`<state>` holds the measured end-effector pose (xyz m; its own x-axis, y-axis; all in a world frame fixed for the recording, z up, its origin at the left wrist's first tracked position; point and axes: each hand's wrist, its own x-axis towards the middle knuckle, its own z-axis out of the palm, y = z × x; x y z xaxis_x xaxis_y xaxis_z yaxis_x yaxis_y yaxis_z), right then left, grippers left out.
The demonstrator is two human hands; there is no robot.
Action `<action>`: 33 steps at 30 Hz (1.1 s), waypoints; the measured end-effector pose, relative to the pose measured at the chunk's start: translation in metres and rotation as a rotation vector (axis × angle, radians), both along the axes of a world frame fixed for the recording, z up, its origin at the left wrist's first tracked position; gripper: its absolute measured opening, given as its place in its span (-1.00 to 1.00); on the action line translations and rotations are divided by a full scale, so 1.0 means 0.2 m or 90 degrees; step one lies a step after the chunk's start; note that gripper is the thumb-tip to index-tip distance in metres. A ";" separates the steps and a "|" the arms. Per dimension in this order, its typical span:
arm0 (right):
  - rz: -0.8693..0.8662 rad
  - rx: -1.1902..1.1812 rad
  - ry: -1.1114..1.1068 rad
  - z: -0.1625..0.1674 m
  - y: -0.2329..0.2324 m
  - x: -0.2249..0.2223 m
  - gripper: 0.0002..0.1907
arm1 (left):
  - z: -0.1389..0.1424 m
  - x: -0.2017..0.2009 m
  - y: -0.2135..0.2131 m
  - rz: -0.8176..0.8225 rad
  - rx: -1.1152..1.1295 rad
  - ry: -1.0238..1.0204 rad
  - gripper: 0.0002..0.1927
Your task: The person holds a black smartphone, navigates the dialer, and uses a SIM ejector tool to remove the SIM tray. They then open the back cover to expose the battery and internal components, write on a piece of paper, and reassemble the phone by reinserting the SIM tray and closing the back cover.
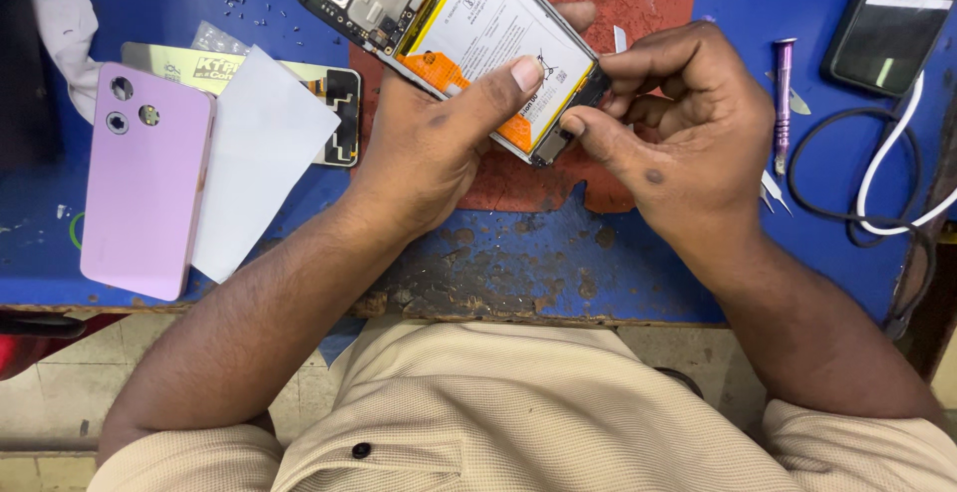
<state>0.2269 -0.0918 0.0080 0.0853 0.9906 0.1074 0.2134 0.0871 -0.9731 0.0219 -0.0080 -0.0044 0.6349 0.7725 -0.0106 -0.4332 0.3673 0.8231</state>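
Left hand: grips the opened smartphone from beneath, thumb pressed on its white battery.
Right hand: fingertips pinched at the phone's lower end, nearer that edge than the left.
Phone axis: runs diagonally, camera end up-left, away from both hands.
Surface: worn blue bench; lilac back cover left, purple screwdriver right.

White battery label with orange edge, dark phone screen top right

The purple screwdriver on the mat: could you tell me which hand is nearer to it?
Right. The right hand is just beside the screwdriver; the left hand is farther off, across the opened phone.
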 end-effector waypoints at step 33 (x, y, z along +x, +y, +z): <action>-0.067 -0.116 0.162 0.04 0.08 0.05 -0.82 | -0.05 0.04 0.00 -0.005 -0.034 0.018 -0.23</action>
<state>0.2360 -0.0767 0.0162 0.1894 0.9758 -0.1089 -0.0406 -0.1030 -0.9939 0.0293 -0.0076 -0.0149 0.6398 0.7654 -0.0696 -0.4074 0.4145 0.8138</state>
